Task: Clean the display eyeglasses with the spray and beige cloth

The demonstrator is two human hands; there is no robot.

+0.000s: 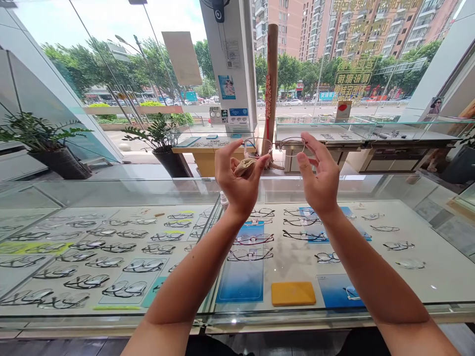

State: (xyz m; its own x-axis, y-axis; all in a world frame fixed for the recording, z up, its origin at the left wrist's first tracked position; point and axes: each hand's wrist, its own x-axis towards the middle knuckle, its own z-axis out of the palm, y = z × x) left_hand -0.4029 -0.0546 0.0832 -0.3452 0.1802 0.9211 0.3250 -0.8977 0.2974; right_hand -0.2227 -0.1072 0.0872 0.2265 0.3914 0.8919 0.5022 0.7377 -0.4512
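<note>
Hands raised over the counter. Left hand (239, 180) curls half closed, thumb and forefinger pinching one end of a thin wire-rimmed pair of clear glasses (293, 146), with a crumpled beige cloth (244, 167) tucked against the palm. Right hand (319, 180) is looser, fingers spread, fingertips nipping the other lens rim. The frame hangs level between them, in the air, well above the glass top.

Tricky to read, though: the rims are so fine they nearly vanish against the street outside, and the temples I cannot make out at all. A small white object (223, 199) peeks from behind the left wrist, too hidden to name.

Below, the glass-topped display counter (74, 319) shows rows of spectacles (111, 257) under reflections, a yellow rectangular pad (293, 293) and blue cards (241, 279). Beyond, a tall wooden post (272, 84) stands right behind the frame, and a dark potted plant (163, 143) sits to its left.
</note>
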